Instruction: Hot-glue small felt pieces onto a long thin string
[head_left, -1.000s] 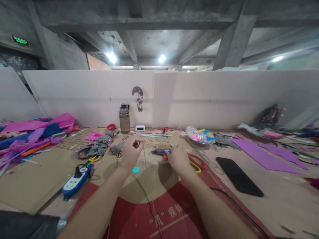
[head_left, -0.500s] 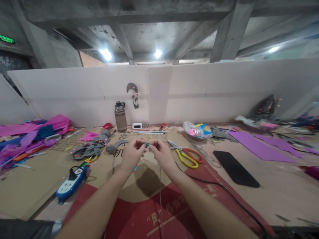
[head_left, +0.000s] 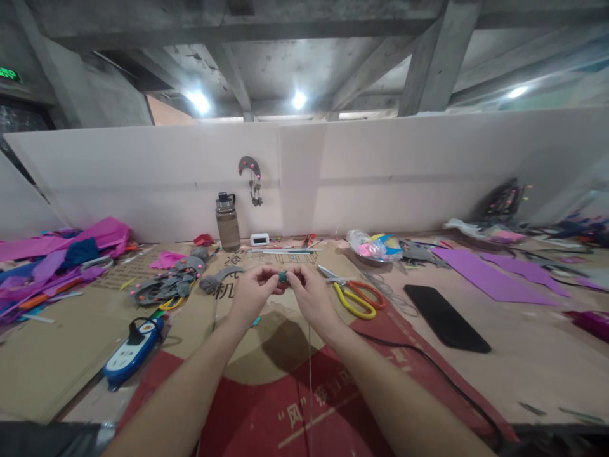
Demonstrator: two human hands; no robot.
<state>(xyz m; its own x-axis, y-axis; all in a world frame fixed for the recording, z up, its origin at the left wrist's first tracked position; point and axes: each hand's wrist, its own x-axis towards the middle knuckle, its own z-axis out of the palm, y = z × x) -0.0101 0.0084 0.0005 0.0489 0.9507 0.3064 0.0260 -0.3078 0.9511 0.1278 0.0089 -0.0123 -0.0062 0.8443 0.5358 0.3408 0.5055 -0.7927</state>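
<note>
Between the fingertips of both hands is a small dark green piece [head_left: 282,277], apparently soft; its exact kind is too small to make out. My left hand [head_left: 253,291] pinches its left end, and my right hand [head_left: 308,292] pinches the right end. Both are raised over a cardboard sheet [head_left: 266,362] with a red printed area. A thin pale cord [head_left: 310,374] runs down below my right hand. To the right of that hand lie scissors [head_left: 354,299] with yellow and orange handles. A curled grey felt strip [head_left: 221,278] rests left of my left hand.
A black phone [head_left: 446,317] and purple sheets [head_left: 495,276] lie to the right, with a dark cable [head_left: 428,355] crossing the cardboard. At left are a blue-white power strip [head_left: 133,355] and grey felt pieces [head_left: 164,289]. A bottle [head_left: 228,222] stands by the white partition [head_left: 118,184].
More of the green piece shows between my fingertips, and it now sits more level. The hands stay close together. The whole view has shifted slightly.
</note>
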